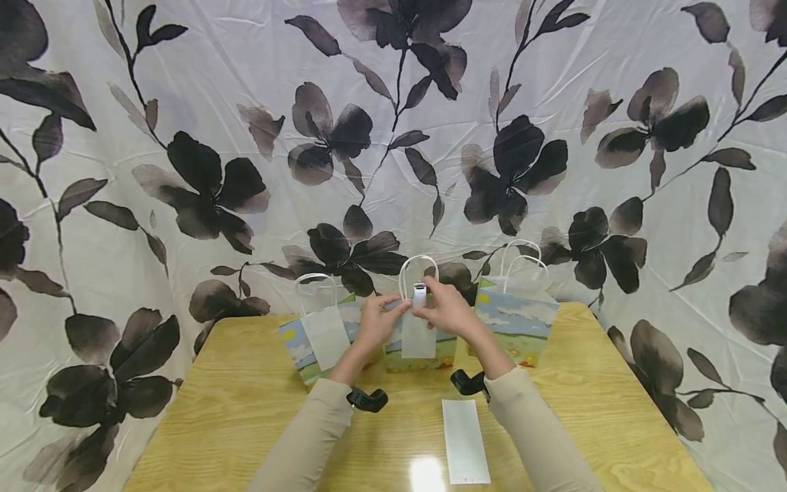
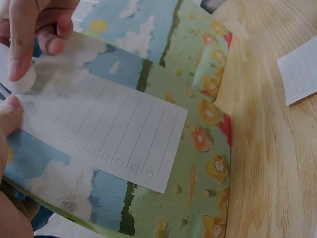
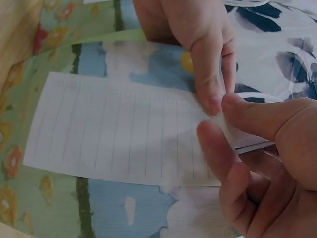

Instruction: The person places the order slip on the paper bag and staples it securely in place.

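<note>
A paper gift bag (image 1: 446,352) with a sky-and-meadow print stands in the middle, its white handles (image 1: 419,258) up. Against its front lies a white checklist slip (image 2: 109,129) with ruled lines and small boxes. My left hand (image 1: 378,319) pinches the slip and the bag's top edge between thumb and fingers. From the other side, my right hand (image 1: 451,311) grips a small white stapler (image 1: 420,295) at the slip's top end. In the right wrist view the fingers partly cover the stapler, and both hands' fingertips meet at the slip's edge.
To the left leans a similar bag (image 1: 292,342) with a white slip (image 1: 327,336) on its front. More printed bags (image 1: 516,328) stand at the right. Another ruled slip (image 1: 466,441) lies on the wooden table (image 1: 246,410) near my right forearm. Floral cloth (image 1: 393,171) hangs behind.
</note>
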Demonstrator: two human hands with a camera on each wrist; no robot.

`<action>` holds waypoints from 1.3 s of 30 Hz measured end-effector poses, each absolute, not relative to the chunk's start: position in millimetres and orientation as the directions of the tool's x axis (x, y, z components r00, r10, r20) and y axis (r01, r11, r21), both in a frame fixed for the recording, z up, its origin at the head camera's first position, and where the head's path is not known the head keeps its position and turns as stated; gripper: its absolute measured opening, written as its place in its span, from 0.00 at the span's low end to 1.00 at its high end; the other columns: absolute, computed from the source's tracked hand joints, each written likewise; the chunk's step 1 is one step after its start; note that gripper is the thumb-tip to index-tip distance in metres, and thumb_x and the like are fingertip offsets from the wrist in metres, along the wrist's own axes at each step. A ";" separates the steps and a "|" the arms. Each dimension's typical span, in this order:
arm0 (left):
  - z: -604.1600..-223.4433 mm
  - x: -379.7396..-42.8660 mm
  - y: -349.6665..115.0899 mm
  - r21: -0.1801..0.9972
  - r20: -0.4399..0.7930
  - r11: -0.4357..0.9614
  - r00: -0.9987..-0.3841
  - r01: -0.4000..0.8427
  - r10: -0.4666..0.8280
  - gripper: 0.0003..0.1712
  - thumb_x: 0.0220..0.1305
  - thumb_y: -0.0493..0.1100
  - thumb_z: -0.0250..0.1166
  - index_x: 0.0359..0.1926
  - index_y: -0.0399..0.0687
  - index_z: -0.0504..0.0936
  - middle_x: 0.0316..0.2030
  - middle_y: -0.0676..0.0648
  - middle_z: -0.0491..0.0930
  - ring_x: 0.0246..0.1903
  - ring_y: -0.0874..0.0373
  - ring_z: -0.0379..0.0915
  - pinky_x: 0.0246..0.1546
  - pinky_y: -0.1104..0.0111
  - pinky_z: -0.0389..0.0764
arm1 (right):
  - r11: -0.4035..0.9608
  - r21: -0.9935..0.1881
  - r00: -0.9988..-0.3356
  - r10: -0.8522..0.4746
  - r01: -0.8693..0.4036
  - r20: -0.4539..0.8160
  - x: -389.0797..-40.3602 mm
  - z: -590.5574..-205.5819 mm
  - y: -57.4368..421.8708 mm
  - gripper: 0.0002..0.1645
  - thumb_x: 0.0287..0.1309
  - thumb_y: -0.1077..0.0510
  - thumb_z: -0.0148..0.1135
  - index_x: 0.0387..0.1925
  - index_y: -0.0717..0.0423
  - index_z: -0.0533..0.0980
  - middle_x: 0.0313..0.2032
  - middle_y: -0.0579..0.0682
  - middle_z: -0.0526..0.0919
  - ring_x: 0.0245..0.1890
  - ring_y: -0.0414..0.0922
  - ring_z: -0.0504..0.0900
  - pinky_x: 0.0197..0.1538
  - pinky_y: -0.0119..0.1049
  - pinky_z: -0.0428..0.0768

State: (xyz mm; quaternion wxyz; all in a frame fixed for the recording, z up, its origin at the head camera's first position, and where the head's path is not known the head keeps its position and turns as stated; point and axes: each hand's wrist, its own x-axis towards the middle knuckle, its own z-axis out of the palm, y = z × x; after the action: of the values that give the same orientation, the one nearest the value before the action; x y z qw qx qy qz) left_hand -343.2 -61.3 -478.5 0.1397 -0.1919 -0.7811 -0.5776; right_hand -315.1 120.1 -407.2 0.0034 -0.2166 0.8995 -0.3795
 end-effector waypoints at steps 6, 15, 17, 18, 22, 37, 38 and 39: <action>-479.4 -342.0 -59.7 0.855 0.432 0.251 -0.891 0.454 0.141 0.12 0.61 0.44 0.69 0.38 0.39 0.89 0.38 0.43 0.86 0.31 0.58 0.81 0.27 0.67 0.81 | 0.605 -0.700 -0.901 -0.412 -0.380 0.133 -317.4 -409.1 123.5 0.32 0.59 0.58 0.69 0.61 0.59 0.65 0.31 0.52 0.83 0.21 0.51 0.83 0.25 0.37 0.77; -477.6 -342.5 -59.2 0.853 0.430 0.257 -0.891 0.454 0.147 0.12 0.61 0.44 0.69 0.38 0.39 0.88 0.39 0.43 0.85 0.33 0.57 0.81 0.29 0.67 0.81 | 0.565 -0.729 -0.897 -0.415 -0.387 0.154 -323.3 -415.5 125.8 0.24 0.59 0.59 0.69 0.53 0.58 0.69 0.34 0.52 0.82 0.21 0.50 0.82 0.26 0.37 0.78; -477.2 -341.3 -59.6 0.854 0.427 0.260 -0.893 0.450 0.145 0.11 0.61 0.43 0.69 0.38 0.38 0.88 0.39 0.43 0.85 0.34 0.56 0.81 0.30 0.66 0.81 | 0.560 -0.724 -0.892 -0.418 -0.403 0.173 -324.4 -417.9 125.8 0.22 0.58 0.59 0.69 0.52 0.57 0.71 0.38 0.53 0.82 0.22 0.47 0.82 0.26 0.37 0.79; -476.8 -340.6 -59.8 0.854 0.428 0.261 -0.893 0.451 0.142 0.11 0.61 0.42 0.69 0.38 0.38 0.88 0.39 0.43 0.85 0.35 0.55 0.81 0.31 0.66 0.81 | 0.556 -0.724 -0.890 -0.418 -0.409 0.182 -325.0 -419.1 125.7 0.22 0.58 0.59 0.70 0.51 0.56 0.71 0.40 0.53 0.82 0.22 0.45 0.81 0.26 0.37 0.79; -476.4 -339.9 -60.1 0.850 0.434 0.266 -0.891 0.455 0.135 0.11 0.61 0.42 0.69 0.39 0.38 0.88 0.38 0.43 0.85 0.36 0.54 0.81 0.33 0.64 0.81 | 0.534 -0.739 -0.891 -0.407 -0.411 0.201 -326.0 -422.7 125.6 0.19 0.58 0.59 0.69 0.49 0.54 0.72 0.45 0.55 0.82 0.22 0.44 0.80 0.25 0.37 0.79; -476.0 -340.5 -59.5 0.834 0.449 0.287 -0.882 0.472 0.147 0.12 0.61 0.43 0.69 0.40 0.38 0.88 0.39 0.43 0.85 0.36 0.55 0.82 0.31 0.66 0.81 | 0.446 -0.748 -0.833 -0.491 -0.491 0.254 -327.1 -428.5 126.6 0.21 0.62 0.64 0.64 0.52 0.63 0.65 0.29 0.53 0.80 0.17 0.47 0.79 0.20 0.36 0.79; -475.6 -340.2 -60.1 0.835 0.444 0.290 -0.883 0.469 0.149 0.12 0.61 0.43 0.69 0.40 0.38 0.88 0.39 0.43 0.85 0.36 0.55 0.82 0.32 0.66 0.81 | 0.451 -0.744 -0.829 -0.503 -0.493 0.245 -328.1 -427.5 126.3 0.21 0.63 0.64 0.64 0.51 0.63 0.65 0.30 0.52 0.80 0.18 0.46 0.80 0.20 0.36 0.79; -475.5 -340.1 -60.6 0.838 0.437 0.291 -0.887 0.462 0.151 0.12 0.61 0.43 0.69 0.40 0.38 0.88 0.39 0.43 0.85 0.36 0.55 0.82 0.32 0.66 0.81 | 0.463 -0.735 -0.825 -0.516 -0.496 0.231 -329.0 -426.4 125.9 0.20 0.63 0.64 0.63 0.51 0.63 0.65 0.31 0.52 0.80 0.18 0.45 0.80 0.20 0.36 0.79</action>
State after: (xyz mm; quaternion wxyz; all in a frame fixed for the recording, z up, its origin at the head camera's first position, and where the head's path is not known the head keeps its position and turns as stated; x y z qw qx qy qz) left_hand -340.1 -60.6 -475.5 0.1381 -0.1936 -0.7915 -0.5630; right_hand -329.0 125.9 -426.4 0.0119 -0.2957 0.8552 -0.4255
